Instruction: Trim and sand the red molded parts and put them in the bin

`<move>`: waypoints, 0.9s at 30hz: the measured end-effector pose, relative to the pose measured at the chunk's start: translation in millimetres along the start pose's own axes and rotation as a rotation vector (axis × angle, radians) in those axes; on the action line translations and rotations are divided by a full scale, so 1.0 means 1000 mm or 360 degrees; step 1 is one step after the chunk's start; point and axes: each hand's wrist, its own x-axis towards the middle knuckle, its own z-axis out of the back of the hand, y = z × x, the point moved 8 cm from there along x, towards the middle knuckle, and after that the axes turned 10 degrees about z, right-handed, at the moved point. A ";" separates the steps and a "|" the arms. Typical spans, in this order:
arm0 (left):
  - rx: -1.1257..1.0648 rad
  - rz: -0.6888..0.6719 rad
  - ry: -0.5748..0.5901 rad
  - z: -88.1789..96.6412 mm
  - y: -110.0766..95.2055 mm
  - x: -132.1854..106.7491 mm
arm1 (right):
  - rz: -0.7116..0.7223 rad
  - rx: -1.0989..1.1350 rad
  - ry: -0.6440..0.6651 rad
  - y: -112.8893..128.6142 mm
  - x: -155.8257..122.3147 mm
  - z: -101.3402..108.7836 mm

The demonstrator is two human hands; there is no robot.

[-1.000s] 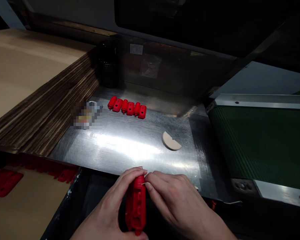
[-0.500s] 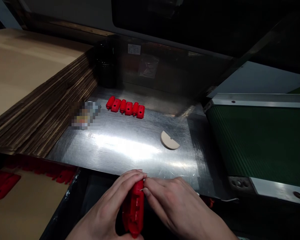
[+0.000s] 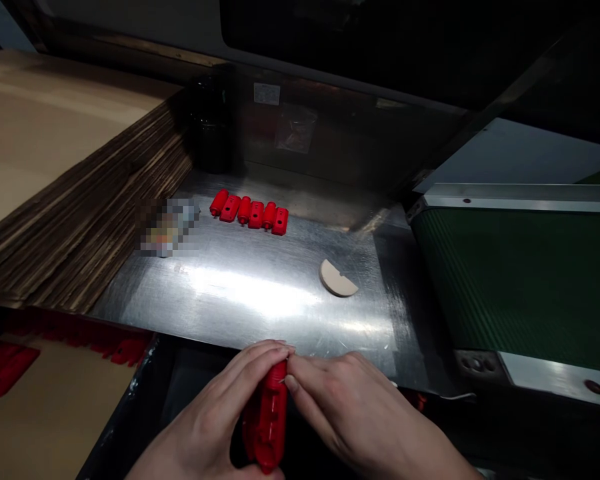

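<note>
My left hand (image 3: pixel 207 417) is wrapped round a red moulded plastic part (image 3: pixel 271 427), fingers over its top end and thumb at its lower end. The part stands on edge in front of the metal table, its ribbed, hollowed side facing me. My right hand (image 3: pixel 347 400) is closed in a pinch against the part's upper right edge. A thin pale sliver shows at its thumb tip; the rest of what it pinches is hidden. Beyond both hands, several similar red parts (image 3: pixel 256 215) lie in a row on the metal table (image 3: pixel 220 313).
A beige half-round piece (image 3: pixel 337 280) lies on the table. Stacked cardboard sheets (image 3: pixel 80 193) rise at left, beside a blurred-out item (image 3: pixel 170 228). More red parts (image 3: pixel 13 373) lie on cardboard at lower left. A green conveyor belt (image 3: pixel 520 280) runs along the right.
The view has shifted very slightly. Both hands keep nearly the same hold on the red plastic part, with only a tiny movement of the right hand.
</note>
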 end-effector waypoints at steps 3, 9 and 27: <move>0.0013 0.0032 0.0016 -0.002 0.003 0.000 | 0.0001 -0.0012 -0.0007 -0.001 -0.001 -0.001; -0.0070 0.0071 0.0010 -0.001 0.002 0.004 | 0.0031 0.0193 -0.0143 -0.003 0.001 0.004; 0.0157 0.0204 -0.0094 -0.003 0.012 0.014 | -0.0001 0.0919 -0.1079 -0.032 -0.008 0.010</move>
